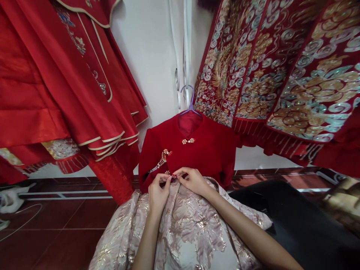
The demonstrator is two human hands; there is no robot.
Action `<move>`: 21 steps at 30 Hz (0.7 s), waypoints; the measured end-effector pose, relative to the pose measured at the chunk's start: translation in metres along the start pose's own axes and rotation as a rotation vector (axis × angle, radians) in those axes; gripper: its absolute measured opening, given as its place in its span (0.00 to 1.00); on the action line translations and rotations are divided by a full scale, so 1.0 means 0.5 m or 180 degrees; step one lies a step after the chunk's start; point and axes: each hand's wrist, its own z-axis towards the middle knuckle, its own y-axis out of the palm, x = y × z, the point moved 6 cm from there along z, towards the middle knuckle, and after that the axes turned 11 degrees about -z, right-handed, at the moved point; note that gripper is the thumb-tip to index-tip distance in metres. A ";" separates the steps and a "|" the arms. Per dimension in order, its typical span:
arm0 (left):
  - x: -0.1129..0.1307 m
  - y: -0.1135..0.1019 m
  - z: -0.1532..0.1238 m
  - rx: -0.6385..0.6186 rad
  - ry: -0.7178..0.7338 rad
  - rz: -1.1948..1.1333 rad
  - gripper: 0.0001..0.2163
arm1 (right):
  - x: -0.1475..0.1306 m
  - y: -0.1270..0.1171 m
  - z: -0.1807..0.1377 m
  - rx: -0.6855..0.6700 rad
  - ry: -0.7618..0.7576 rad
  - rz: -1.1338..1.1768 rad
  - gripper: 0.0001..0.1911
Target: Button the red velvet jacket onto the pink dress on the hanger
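Note:
A red velvet jacket [194, 155] hangs upright in front of me on a purple hanger [191, 107]. Beaded frog fasteners close its front, one at the collar [188, 141]. From another, at the side, a beaded tassel [161, 162] hangs. My left hand [159, 191] pinches thumb and index finger at a small red beaded frog fastener [174, 176] lower on the jacket. Touching the same fastener from the other side, my right hand [194, 181] is closed in a pinch too. My fingertips partly hide it, so whether it is buttoned cannot be seen.
Pale floral brocade fabric [197, 240] lies across my lap under my forearms. Red garments [98, 86] hang at the left, an embroidered fringed skirt [281, 75] at the right. A black seat [292, 217] stands at the right, a white metal rail [70, 195] low on the left.

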 end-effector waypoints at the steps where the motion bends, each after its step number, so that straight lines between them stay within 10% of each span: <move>1: 0.001 0.001 -0.001 -0.0016 -0.0016 0.0005 0.08 | 0.000 0.000 0.000 0.0000 0.0002 0.0024 0.12; 10: 0.008 0.021 0.032 -0.0481 -0.0485 -0.0870 0.12 | -0.004 -0.015 -0.004 0.0351 0.0077 0.0104 0.08; 21: -0.036 0.084 0.154 -0.0133 -0.2430 -0.3293 0.05 | 0.030 -0.061 0.005 0.1169 0.0486 0.1436 0.04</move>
